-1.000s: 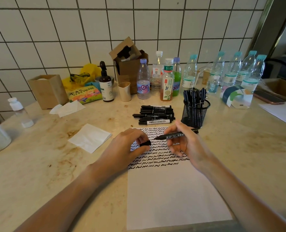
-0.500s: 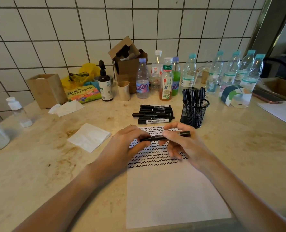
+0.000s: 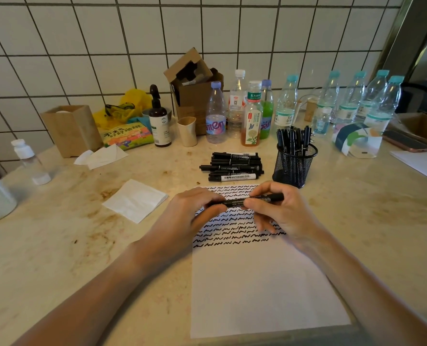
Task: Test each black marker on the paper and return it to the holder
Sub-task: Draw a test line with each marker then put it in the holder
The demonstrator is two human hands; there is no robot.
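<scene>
Paper (image 3: 257, 283) lay at the tabletop's near edge, squiggle rows across its far half. Mesh holder (image 3: 294, 163) stood just beyond its far right corner. My left hand (image 3: 190, 216) and right hand (image 3: 280, 211) both pinched one black marker (image 3: 235, 202), level above the squiggles.

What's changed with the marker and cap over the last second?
The left hand brought the cap onto the marker held by the right hand; both hands now grip the closed marker level above the paper. The loose marker pile and the holder stayed put.
</scene>
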